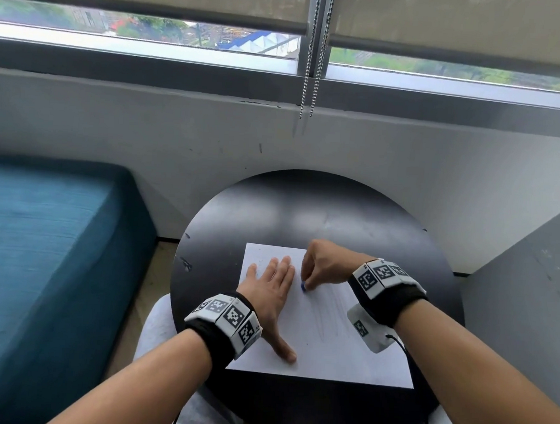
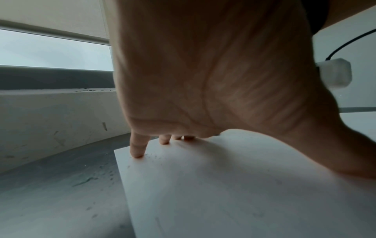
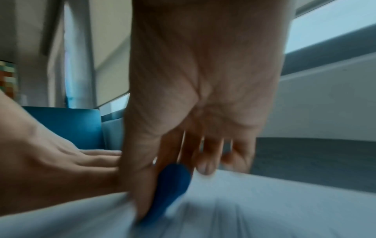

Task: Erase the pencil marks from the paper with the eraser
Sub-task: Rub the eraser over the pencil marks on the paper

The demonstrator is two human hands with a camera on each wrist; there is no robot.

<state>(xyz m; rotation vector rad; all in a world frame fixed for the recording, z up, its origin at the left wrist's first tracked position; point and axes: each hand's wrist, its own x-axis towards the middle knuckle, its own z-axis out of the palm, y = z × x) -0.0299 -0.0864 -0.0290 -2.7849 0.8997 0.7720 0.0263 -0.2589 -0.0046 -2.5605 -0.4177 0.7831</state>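
Note:
A white sheet of paper (image 1: 339, 353) lies on the round black table (image 1: 272, 211). Faint pencil strokes (image 1: 331, 316) run across its middle. My left hand (image 1: 272, 290) lies flat on the sheet's left part with straight, spread fingers, pressing the paper (image 2: 223, 193) down. My right hand (image 1: 324, 267) pinches a small blue eraser (image 1: 303, 287) between thumb and fingers, its tip on the paper just right of the left hand. In the blurred right wrist view the blue eraser (image 3: 168, 190) sits against the thumb and touches the paper (image 3: 264, 209).
Eraser crumbs (image 2: 154, 157) lie near the sheet's far left corner. A teal cushion (image 1: 40, 246) stands left of the table, a grey wall (image 1: 529, 292) at right, a white sill wall (image 1: 276, 139) behind. Blind chains (image 1: 308, 82) hang above.

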